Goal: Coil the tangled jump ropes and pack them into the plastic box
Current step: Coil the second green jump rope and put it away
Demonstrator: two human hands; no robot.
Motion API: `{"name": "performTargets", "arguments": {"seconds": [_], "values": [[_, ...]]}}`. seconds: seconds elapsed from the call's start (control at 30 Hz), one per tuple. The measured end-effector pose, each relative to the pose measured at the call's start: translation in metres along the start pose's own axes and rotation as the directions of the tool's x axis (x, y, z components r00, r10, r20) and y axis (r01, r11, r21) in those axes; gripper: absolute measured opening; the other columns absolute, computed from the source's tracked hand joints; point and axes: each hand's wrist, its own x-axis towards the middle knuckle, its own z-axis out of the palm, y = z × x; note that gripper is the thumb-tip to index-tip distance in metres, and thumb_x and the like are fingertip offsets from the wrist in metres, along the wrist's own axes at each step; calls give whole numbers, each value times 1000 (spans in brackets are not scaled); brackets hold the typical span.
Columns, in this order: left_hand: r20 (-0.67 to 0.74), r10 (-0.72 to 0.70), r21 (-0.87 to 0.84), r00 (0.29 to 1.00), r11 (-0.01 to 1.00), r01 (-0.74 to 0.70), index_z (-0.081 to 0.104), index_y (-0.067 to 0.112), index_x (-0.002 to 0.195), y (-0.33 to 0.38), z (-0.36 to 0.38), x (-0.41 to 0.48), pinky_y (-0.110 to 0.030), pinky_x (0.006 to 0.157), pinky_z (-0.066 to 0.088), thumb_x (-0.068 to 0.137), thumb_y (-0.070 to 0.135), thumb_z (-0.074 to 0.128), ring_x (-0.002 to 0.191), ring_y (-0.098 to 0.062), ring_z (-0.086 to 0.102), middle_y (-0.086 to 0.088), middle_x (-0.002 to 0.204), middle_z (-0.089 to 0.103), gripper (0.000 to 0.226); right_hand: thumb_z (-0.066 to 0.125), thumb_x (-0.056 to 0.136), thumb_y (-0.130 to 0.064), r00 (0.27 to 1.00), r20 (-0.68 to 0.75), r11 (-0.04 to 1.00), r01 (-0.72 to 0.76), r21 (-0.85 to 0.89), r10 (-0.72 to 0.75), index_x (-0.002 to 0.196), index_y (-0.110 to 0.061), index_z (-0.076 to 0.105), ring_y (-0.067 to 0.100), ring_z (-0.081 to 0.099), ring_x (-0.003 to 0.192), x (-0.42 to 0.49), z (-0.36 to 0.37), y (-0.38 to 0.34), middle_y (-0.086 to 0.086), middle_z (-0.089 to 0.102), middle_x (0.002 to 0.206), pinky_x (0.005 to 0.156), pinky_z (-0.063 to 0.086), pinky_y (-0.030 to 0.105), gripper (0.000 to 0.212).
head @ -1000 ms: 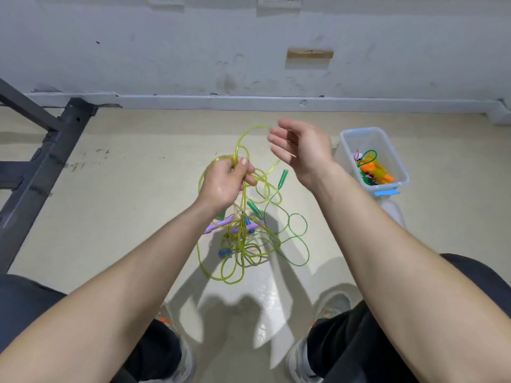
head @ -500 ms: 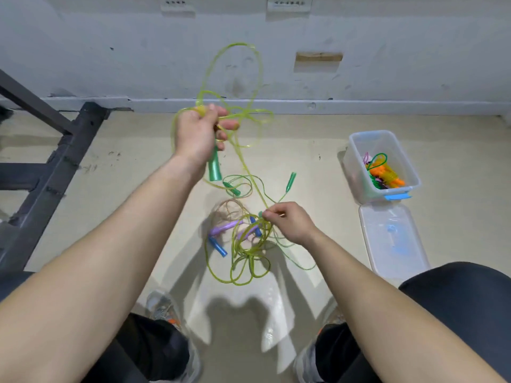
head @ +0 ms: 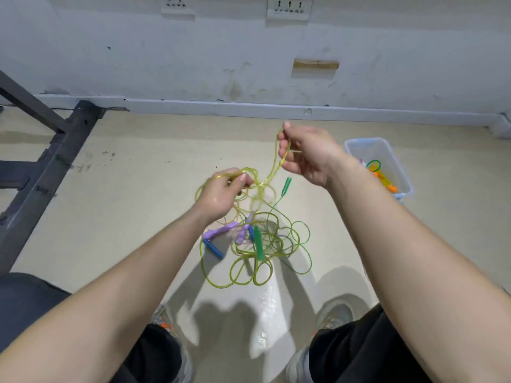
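The tangled yellow-green rope [head: 258,189] is translucent; the thinner green rope [head: 300,230] is darker. The handles are green [head: 258,243], purple [head: 221,230] and blue [head: 213,248]. The box [head: 398,167] is clear with a blue clip [head: 401,194] and holds orange pieces [head: 384,179]. The floor [head: 124,203] is beige, the wall [head: 138,51] scuffed grey-white.

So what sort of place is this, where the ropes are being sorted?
Probably a bare indoor workout or storage room, though I can't be sure: a scuffed white wall with power sockets, a plain floor, and a dark metal frame at the left.

left hand [head: 221,193] gripping yellow rope [head: 272,175], right hand [head: 307,153] apparently pinching it
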Motion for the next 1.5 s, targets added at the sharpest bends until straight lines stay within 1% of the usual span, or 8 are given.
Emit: {"name": "performTargets", "arguments": {"seconds": [0.17,0.53,0.7,0.83,1.0,1.13,1.3,1.5], "values": [[337,-120,-474,934,835,279,67,18,102,22,23,-19,-25,57,45,108,33,39,79,-15,65,-4,105,75,32,53,104,-34,1000,-19,991,13,133,-11,82,-18,57,7,63,53,-1,3,-12,-6,58,63,50,54,21,27],[580,-57,-569,812,685,455,58,12,83,6,23,-48,-30,57,37,102,34,50,59,-18,47,-11,81,59,30,52,105,-27,942,-320,931,25,365,100,84,-12,53,8,66,49,25,-34,28,6,55,75,47,54,22,26],[526,-124,-633,842,604,484,50,21,81,15,24,-44,-25,50,34,105,37,43,54,-10,40,1,75,52,30,42,104,-42,911,-387,989,-131,62,145,90,-11,56,24,64,69,15,-37,53,8,66,85,63,58,35,37],[475,-201,-712,857,484,509,48,22,80,20,24,-32,-20,48,31,107,37,39,51,-9,38,3,72,50,32,50,88,-34,856,-505,936,-78,-342,-114,73,-16,56,32,65,80,-19,-20,103,3,65,75,75,49,37,24],[437,-329,-744,837,390,542,48,21,82,12,27,-20,-19,42,33,107,39,39,50,-9,41,1,74,52,32,55,86,-27,992,-23,838,95,-538,-127,95,-31,69,10,61,99,-46,11,145,-9,65,102,92,47,33,17],[412,-376,-751,830,377,543,53,18,88,10,25,-18,-18,39,33,107,40,41,54,-12,50,-3,80,60,31,62,86,-33,976,209,841,63,-538,60,95,-23,69,27,67,98,-41,13,148,3,74,93,100,49,46,15],[343,-469,-430,814,692,580,60,5,109,2,17,-18,-31,56,45,91,44,71,59,-19,63,-19,113,67,45,46,106,-24,990,127,958,-20,-288,58,83,-20,72,15,42,45,-50,18,139,-5,47,53,47,43,27,35],[267,-568,192,778,823,535,54,0,88,-19,-3,-21,-24,48,35,85,40,79,67,-35,71,-20,83,63,47,41,104,-32,967,-201,975,-183,-129,156,86,-11,57,15,31,42,-33,2,127,2,39,58,43,27,23,32]]}}
